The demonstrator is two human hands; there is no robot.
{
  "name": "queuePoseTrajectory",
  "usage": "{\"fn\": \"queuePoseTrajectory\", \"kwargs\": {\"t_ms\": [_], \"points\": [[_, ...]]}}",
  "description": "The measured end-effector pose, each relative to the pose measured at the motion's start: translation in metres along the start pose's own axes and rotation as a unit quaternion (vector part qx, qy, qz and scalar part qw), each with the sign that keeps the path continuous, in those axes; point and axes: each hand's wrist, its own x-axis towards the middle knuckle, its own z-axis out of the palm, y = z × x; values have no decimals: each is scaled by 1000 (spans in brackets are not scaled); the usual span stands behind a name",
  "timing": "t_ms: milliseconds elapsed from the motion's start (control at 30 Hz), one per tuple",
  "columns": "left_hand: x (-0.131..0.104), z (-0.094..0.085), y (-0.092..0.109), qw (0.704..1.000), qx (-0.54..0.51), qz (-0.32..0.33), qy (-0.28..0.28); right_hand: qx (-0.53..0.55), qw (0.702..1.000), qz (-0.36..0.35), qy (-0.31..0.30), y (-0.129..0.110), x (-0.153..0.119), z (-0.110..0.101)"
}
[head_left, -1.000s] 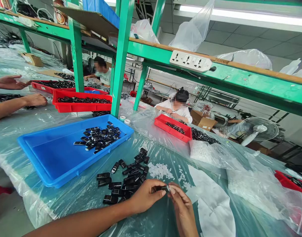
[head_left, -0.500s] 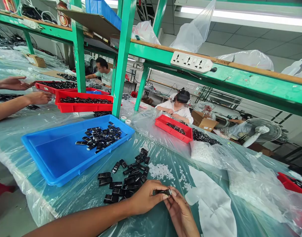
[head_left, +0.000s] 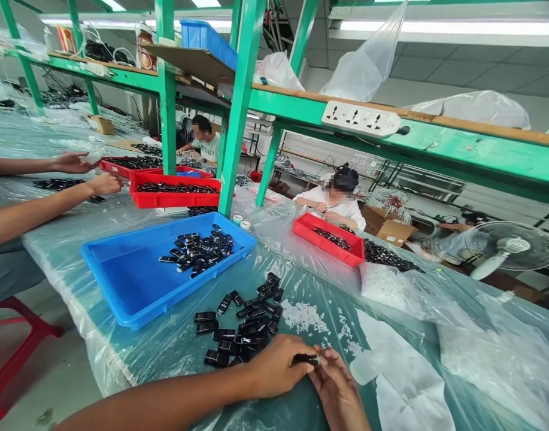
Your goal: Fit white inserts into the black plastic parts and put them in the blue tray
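Observation:
My left hand [head_left: 281, 366] is closed around a small black piece [head_left: 306, 359], pinching it between thumb and fingers. My right hand [head_left: 337, 383] touches the piece's pale right end with its fingertips; whether a tiny white part is between them is too small to tell. Just beyond my left hand lies a loose heap of black pieces [head_left: 251, 326] on the plastic-covered table. Small white bits [head_left: 305, 316] are scattered beyond my hands. A blue tray [head_left: 130, 281] at the left holds more black pieces [head_left: 197, 250] at its right side.
White sheet material [head_left: 409, 377] and bags of white bits [head_left: 485, 359] lie at the right. Red trays [head_left: 175, 200] stand farther back, near another person's hands [head_left: 103, 182]. Green posts [head_left: 240, 108] hold a shelf above the table. Others sit across.
The whole view has shifted, so the table and trays appear farther right. My hands stay together at the black piece, which now shows more of its side; my right fingers have moved slightly.

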Motion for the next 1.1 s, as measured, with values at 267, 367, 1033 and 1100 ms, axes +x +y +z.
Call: {"fn": "queuePoseTrajectory", "kwargs": {"t_ms": [267, 367, 1033, 1100], "points": [[4, -52, 20, 996, 29, -69, 48, -51, 995, -69, 42, -4, -2, 0], [6, -100, 18, 982, 120, -82, 124, -61, 996, -44, 38, -7, -5, 1], [-20, -136, -52, 946, 275, -168, -42, -208, 976, -58, 21, -17, -12, 2], [-17, -131, -53, 950, 256, -179, -16, -218, 973, -67, 24, -17, -13, 3]]}}
